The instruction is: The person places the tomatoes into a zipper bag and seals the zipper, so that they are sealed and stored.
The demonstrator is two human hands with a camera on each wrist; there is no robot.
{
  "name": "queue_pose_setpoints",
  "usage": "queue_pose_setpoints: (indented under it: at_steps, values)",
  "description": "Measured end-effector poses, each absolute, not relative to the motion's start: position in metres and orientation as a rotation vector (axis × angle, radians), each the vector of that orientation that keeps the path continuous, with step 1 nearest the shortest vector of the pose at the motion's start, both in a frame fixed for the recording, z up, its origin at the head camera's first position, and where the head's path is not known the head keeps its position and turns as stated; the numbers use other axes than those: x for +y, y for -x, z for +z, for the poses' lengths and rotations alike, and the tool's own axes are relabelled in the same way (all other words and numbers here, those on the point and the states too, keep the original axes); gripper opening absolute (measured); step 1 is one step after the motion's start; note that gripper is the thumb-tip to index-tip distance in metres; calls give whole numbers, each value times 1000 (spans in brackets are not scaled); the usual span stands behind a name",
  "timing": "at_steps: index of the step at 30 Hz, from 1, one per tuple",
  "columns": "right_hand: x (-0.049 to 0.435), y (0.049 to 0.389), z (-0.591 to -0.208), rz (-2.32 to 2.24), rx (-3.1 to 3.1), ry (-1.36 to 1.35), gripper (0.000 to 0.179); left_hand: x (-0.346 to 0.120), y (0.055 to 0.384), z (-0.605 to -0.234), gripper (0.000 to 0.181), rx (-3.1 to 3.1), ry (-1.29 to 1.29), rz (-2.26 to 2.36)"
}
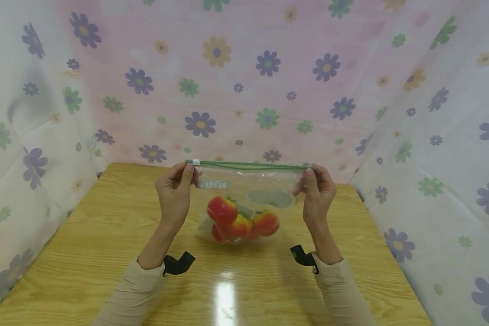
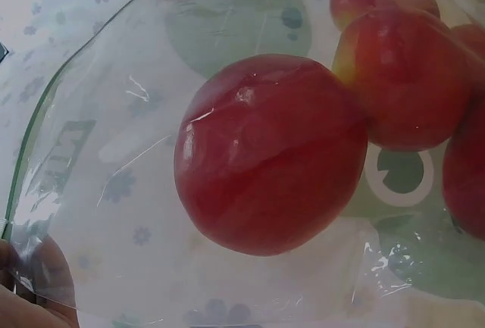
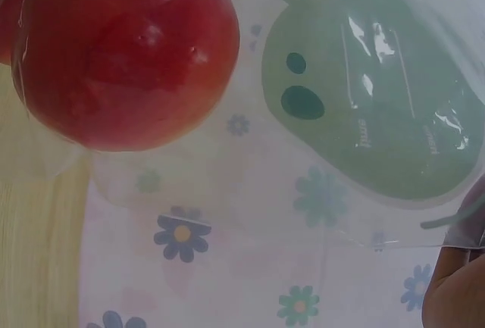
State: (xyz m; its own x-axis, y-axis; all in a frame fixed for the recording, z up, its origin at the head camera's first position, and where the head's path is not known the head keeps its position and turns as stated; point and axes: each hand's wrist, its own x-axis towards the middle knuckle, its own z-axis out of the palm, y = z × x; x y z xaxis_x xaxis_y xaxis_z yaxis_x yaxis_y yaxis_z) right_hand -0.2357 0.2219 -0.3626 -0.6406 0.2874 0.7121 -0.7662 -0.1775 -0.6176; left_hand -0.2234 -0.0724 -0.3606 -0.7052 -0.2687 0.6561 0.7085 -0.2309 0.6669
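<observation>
A clear zip bag (image 1: 244, 181) with a green closure strip along its top hangs between both hands over the table. Several red and yellow fruits that look like peaches (image 1: 222, 210) lie bunched in its lower part. My left hand (image 1: 174, 190) pinches the top left corner, beside the white slider (image 1: 196, 162) at that end of the strip. At the top right corner my right hand (image 1: 318, 192) pinches the bag between thumb and fingers. In the right wrist view a green printed patch (image 3: 364, 93) shows on the bag beside a red fruit (image 3: 129, 55).
The wood-grain table (image 1: 244, 280) spreads beneath the bag and forearms. Flower-printed cloth (image 1: 244, 81) walls it in at the back and both sides. A black wrist mount (image 1: 179, 263) sits at the left cuff, another black mount (image 1: 303, 257) at the right.
</observation>
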Motion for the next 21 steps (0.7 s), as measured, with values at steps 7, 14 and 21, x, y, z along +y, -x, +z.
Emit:
queue_pose_setpoints:
  at_steps: [7, 14, 21]
  values:
    - [224, 233, -359, 1918, -1395, -603, 10, -74, 225, -362, 17, -1358, 518, -2042]
    - [224, 230, -355, 1930, -1433, -606, 11, -78, 225, -364, 17, -1339, 479, -2091]
    - [229, 225, -346, 1972, -1502, -558, 6, -78, 220, -362, 21, -1384, 429, -2088]
